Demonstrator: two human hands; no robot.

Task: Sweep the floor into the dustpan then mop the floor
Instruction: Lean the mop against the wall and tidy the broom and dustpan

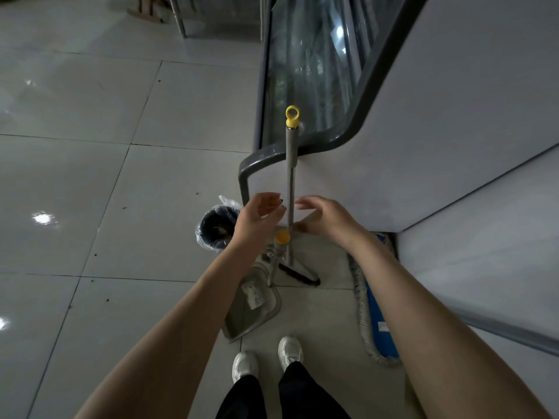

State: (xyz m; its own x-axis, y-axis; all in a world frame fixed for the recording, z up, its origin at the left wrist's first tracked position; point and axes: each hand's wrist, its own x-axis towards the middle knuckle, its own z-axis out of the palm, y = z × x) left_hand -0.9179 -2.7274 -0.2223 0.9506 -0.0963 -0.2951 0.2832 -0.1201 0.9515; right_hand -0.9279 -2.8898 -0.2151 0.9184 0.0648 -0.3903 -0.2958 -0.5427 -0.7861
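A small round black waste bin lined with a clear plastic bag [215, 228] stands just beside the rounded dark-grey corner of a large white glass-fronted display cabinet [423, 140], while brown wooden furniture legs [145, 10] show far off.

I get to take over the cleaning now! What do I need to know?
Left hand: open, empty, beside the broom handle.
Right hand: open, on the handle's other side; no firm grip visible.
Broom stands upright against the grey cabinet.
Dustpan lies on the floor by your feet, scraps inside.
Bin is left of the broom.
Blue mop lies along the cabinet, untouched.
Left: take the broom, sweep, then mop.
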